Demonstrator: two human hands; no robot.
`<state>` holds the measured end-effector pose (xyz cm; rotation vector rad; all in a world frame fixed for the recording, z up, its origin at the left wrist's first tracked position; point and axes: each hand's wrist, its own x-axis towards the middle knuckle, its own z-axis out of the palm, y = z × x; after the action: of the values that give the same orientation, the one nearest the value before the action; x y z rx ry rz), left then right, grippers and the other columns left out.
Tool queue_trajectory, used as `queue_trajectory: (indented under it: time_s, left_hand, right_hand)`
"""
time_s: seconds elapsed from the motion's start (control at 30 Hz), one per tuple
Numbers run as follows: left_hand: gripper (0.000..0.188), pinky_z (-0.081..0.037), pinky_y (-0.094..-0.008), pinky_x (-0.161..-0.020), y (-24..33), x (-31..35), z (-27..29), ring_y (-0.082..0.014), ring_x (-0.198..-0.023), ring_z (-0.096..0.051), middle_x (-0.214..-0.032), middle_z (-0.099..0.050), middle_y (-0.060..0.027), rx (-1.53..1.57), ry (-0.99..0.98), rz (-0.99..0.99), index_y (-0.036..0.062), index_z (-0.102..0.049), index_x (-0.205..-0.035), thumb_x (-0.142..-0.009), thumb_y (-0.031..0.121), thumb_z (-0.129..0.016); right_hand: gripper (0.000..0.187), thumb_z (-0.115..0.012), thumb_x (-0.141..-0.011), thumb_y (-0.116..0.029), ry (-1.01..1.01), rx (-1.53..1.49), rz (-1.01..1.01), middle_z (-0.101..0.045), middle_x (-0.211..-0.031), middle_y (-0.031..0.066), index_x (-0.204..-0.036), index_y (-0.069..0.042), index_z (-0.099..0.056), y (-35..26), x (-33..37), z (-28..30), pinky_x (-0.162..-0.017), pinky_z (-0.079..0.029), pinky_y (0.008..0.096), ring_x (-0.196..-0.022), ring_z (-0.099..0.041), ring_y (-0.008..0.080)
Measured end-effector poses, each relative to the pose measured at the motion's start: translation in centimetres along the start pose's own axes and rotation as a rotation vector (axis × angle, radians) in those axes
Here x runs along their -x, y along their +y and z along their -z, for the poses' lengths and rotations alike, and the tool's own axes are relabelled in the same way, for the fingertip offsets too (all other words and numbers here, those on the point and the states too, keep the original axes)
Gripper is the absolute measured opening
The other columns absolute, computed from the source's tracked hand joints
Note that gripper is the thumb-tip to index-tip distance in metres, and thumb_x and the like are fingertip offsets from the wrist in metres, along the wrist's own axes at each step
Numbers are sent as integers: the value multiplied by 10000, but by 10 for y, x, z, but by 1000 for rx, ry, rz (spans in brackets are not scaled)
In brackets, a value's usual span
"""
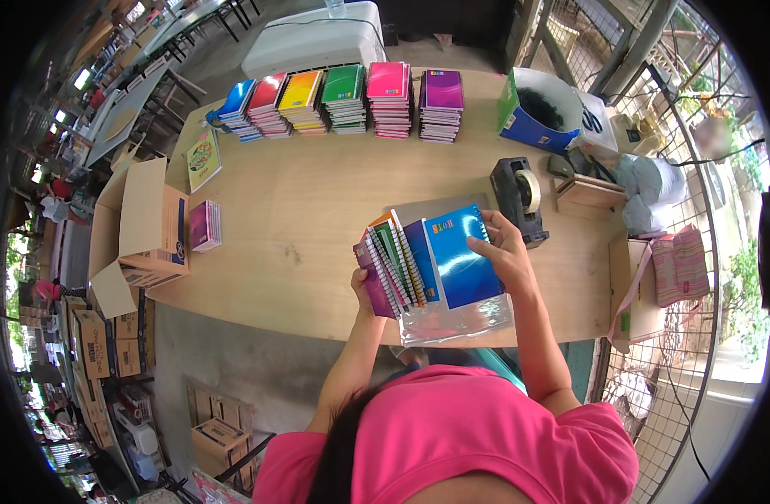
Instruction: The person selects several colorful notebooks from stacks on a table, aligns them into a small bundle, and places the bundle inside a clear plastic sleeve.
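Observation:
Over the near part of the table I hold spiral notebooks in both hands. My left hand is closed on a fanned bunch of spiral notebooks, with purple, green, orange and blue covers showing. My right hand grips a glossy blue notebook by its coil side, thumb on the cover. The blue notebook is tilted and lies close against the bunch. Beneath them a clear plastic bag rests at the table's front edge. Most of my left fingers are hidden behind the bunch.
Stacks of notebooks by colour, such as the green stack, line the table's far side. A tape dispenser and a blue-green box stand at the right. At the left are an open cardboard box and a small purple notebook stack.

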<state>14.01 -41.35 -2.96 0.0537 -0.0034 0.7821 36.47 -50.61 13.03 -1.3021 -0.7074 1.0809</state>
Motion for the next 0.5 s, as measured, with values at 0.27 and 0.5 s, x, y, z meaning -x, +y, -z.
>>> queue_trajectory:
  time_s: [0.27, 0.5]
  left_hand:
    - [686, -503, -538, -1023, -5, -2, 2, -361, -1197, -611, -1349, -592, -186, 82, -65, 19, 40, -502, -1393, -781, 319, -639]
    - [702, -471, -571, -1050, -1, -1, 6, -378, -1238, -583, -1394, -555, -200, 111, -131, 88, 59, -465, -1443, -816, 321, -645]
  right_hand:
    - [329, -662, -845, 44, 89, 78, 178, -677, -1021, 145, -1158, 63, -565, -6, -3, 10, -798, -526, 271, -939, -653, 155]
    - [192, -673, -678, 56, -283, 829, 1104, -697, -914, -8, -764, -114, -649, -31, 0, 14, -1216, -161, 575, -1049, -668, 244]
